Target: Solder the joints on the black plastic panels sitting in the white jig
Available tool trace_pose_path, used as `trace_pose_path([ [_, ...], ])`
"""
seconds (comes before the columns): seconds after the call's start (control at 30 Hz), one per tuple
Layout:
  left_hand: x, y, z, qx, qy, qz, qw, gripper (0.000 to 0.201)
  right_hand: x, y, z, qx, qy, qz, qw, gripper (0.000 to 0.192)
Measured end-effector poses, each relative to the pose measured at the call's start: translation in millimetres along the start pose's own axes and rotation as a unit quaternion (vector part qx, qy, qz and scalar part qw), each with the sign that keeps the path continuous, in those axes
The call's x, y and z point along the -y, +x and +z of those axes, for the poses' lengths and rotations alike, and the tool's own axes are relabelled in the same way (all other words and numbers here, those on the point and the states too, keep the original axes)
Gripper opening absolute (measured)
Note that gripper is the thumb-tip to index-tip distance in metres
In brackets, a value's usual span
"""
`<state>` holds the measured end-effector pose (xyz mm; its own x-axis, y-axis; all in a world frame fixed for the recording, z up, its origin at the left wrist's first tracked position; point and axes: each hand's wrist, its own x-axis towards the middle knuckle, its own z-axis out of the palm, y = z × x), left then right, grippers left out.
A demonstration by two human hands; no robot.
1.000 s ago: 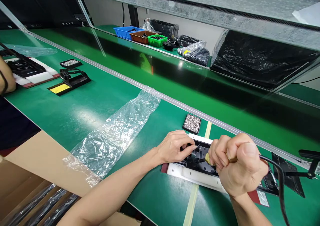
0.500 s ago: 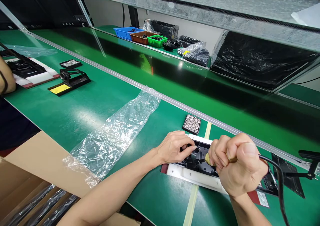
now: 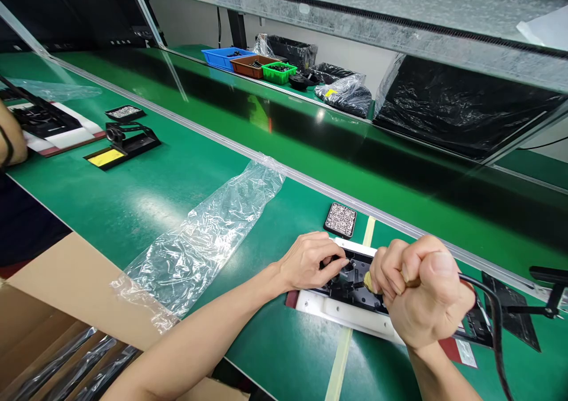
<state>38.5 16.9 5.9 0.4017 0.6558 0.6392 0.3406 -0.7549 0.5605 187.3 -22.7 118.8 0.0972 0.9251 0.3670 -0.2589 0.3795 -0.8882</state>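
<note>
Hidden, cropped or too small to read around the black part.

The right hand (image 3: pixel 423 294) is a closed fist that covers the tool in it; only a yellowish tip shows beside the black part (image 3: pixel 350 283), and its black cable (image 3: pixel 497 324) runs off the bottom edge. The left hand (image 3: pixel 310 262) hides that part's left end under its fingertips. The white fixture (image 3: pixel 341 312) beneath it is partly covered by both hands. The contents of the small tray (image 3: pixel 341 219) behind it are mere specks. Far left of it, another person's arm (image 3: pixel 9 138) is cut by the edge.
</note>
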Motion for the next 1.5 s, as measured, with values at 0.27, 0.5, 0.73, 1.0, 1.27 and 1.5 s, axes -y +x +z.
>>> trace_pose_path([
  [0.27, -0.2, -0.1, 0.6, 0.0, 0.006, -0.001, 1.0, 0.023, -0.5, 1.5, 1.5, 0.007, 0.007, 0.004, 1.0, 0.043],
  [0.5, -0.4, 0.5, 0.8, -0.004, 0.004, 0.003, 1.0, 0.022, -0.5, 1.1, -1.0, 0.007, 0.007, 0.005, 1.0, 0.042],
  [0.73, 0.1, 0.1, 0.6, -0.005, 0.009, 0.005, 1.0, 0.023, -1.1, 1.9, -2.6, 0.009, 0.007, 0.009, 1.0, 0.042],
  [1.0, 0.9, -1.9, -0.2, -0.003, 0.002, 0.001, 1.0, 0.021, 0.6, 5.4, -26.7, 0.162, 0.055, 0.063, 0.983, 0.036],
  [1.27, 0.2, -2.7, -2.4, -0.002, -0.002, -0.005, 1.0, 0.02, 4.7, 9.6, -32.6, 0.2, 0.065, 0.068, 0.975, 0.039],
  [1.5, -1.7, -2.5, -4.4, -0.008, -0.007, 0.001, 1.0, 0.018, 11.1, 11.7, -34.2, 0.162, 0.085, 0.074, 0.98, 0.039],
])
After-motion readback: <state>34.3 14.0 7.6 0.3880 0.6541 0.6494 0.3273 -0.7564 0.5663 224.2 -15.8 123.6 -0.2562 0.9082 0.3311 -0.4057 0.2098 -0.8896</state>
